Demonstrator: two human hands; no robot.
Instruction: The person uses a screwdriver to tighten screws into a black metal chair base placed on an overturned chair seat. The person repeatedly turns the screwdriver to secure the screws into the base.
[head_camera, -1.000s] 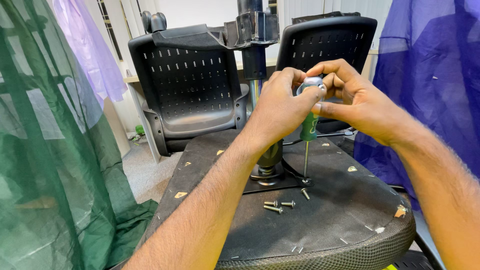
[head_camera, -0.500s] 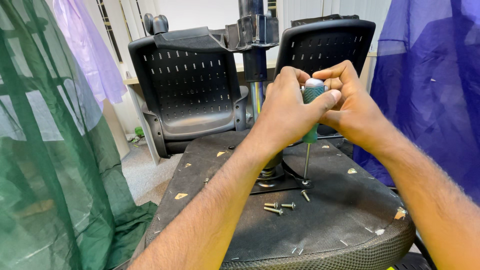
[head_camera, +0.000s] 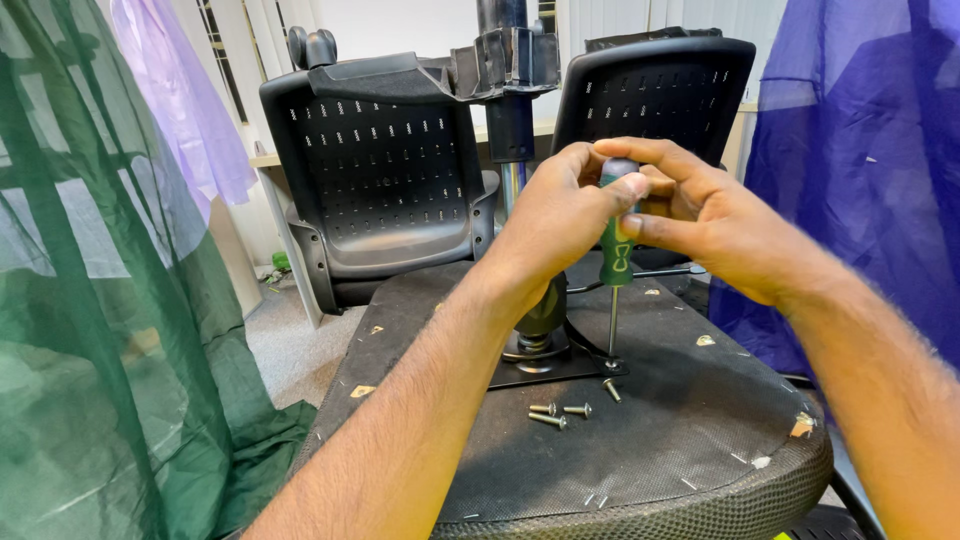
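Two hands, left (head_camera: 560, 225) and right (head_camera: 715, 225), are clamped together on a green screwdriver (head_camera: 616, 255), upright at the plate (head_camera: 545, 368) mid-seat (head_camera: 700, 470). Three loose screws (head_camera: 560, 412) lie just before the plate.

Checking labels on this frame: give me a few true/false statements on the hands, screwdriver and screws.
1. Both hands grip the screwdriver handle. True: left hand and right hand wrap its top.
2. The screwdriver lies flat on the seat underside. False: it stands upright, tip down at the metal plate.
3. Loose screws lie near the plate. True.
4. The handle is red. False: it is green.
5. A green cloth hangs on the left side of the picture. True.
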